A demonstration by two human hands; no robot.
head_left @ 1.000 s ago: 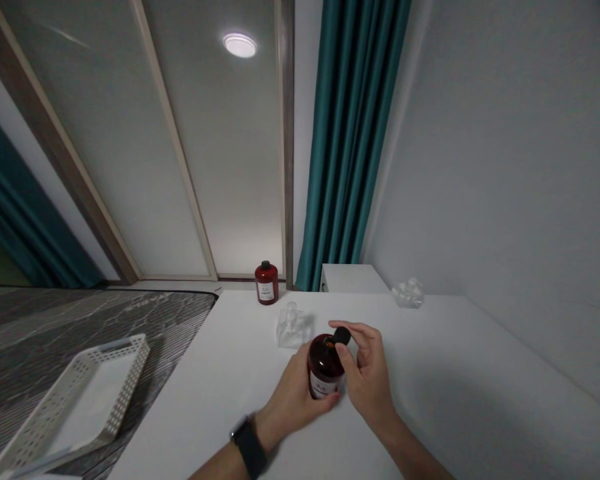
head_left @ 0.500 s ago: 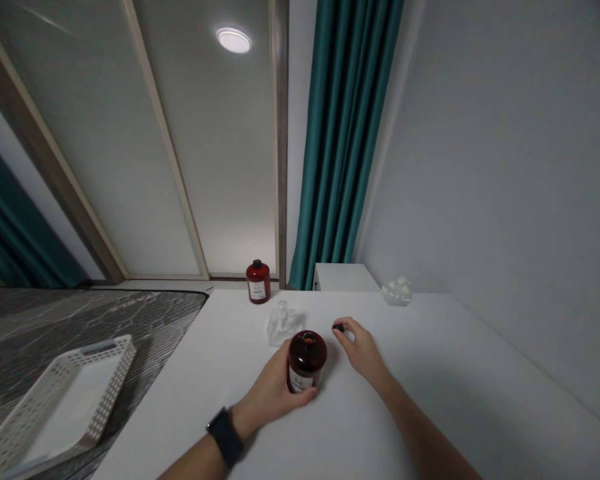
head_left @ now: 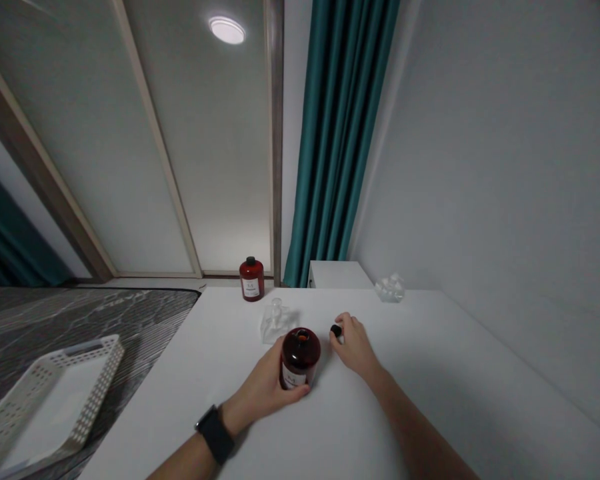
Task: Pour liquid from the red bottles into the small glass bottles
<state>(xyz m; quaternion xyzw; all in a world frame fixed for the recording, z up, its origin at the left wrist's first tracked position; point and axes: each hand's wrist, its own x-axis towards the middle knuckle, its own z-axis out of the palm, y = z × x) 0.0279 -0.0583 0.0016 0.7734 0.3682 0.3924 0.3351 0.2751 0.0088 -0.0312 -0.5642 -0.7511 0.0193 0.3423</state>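
My left hand (head_left: 267, 383) is wrapped round a dark red bottle (head_left: 301, 353) with a white label; its neck is uncapped and it stands upright. To the right, my right hand (head_left: 355, 347) pinches a small black bottle cap (head_left: 336, 330) between thumb and fingers, low over the white table and apart from the bottle. Just behind the held bottle is a clear, square-looking glass bottle (head_left: 276, 323), partly covered by it. A second red bottle (head_left: 251, 281) with a black cap stands at the table's far left corner.
Another clear, faceted object (head_left: 390, 288) sits at the far right of the white table (head_left: 220, 373), close to the grey wall. Beyond the table stands a white cabinet (head_left: 337, 275). A white perforated basket (head_left: 55, 400) lies at the left, over grey patterned flooring.
My right hand with the black cap has turned and sunk slightly toward the table, so the cap's top now shows. The whole view has shifted a little. The left hand keeps its hold.
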